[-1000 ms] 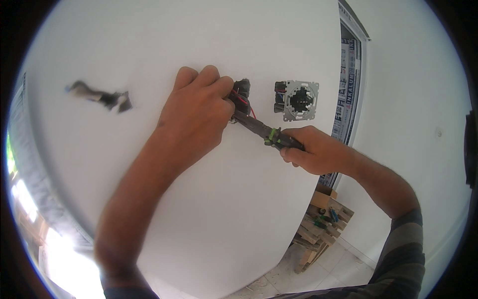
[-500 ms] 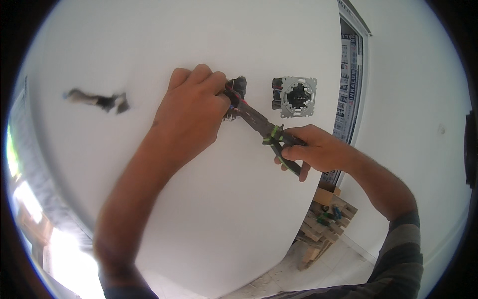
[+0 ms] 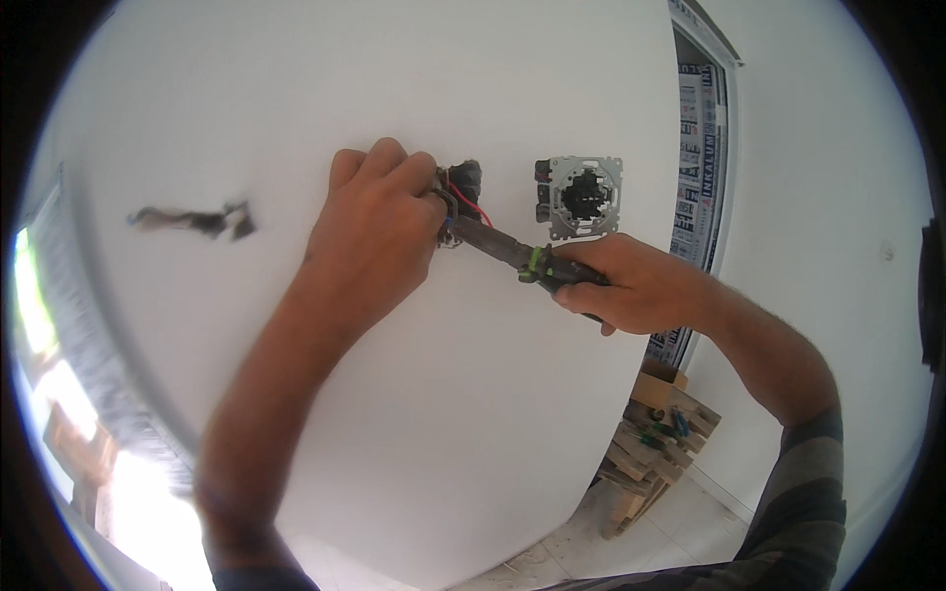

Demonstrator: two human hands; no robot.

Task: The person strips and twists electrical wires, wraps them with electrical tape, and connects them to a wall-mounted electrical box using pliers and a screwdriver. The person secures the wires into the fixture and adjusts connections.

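Pliers [image 3: 524, 259] at an open wall box

Head view. We list first the right hand [image 3: 636, 286], closed around the dark handles of the pliers. We note green trim near the pivot; the tool slopes up to the left, its nose at the fingers of the left hand [image 3: 379, 217], below the dark wall box [image 3: 470, 177]. Whether the jaws are parted we cannot tell.

Left hand: raised against the opening, back toward us, fingers bent inward. Its fingertips are hidden, so we cannot tell what it grips. Beside it we enter one red wire [image 3: 473, 204], curving down from the box past the pliers' nose.

To the right of the box, well apart from it, we record a square grey mounting frame with a black centre [image 3: 586, 197], set over a second dark box [image 3: 542, 192]. Far left on the white wall [image 3: 453, 414]: a cut-out with protruding leads [image 3: 232, 221], blurred.

Surroundings: a door or window frame covered in printed film [image 3: 698, 167] at right; below it, a wooden pallet [image 3: 631, 461] bearing small coloured tools [image 3: 680, 424], with a cardboard box [image 3: 652, 391] at its upper end. We add a striped sleeve [image 3: 803, 483] on the right arm.
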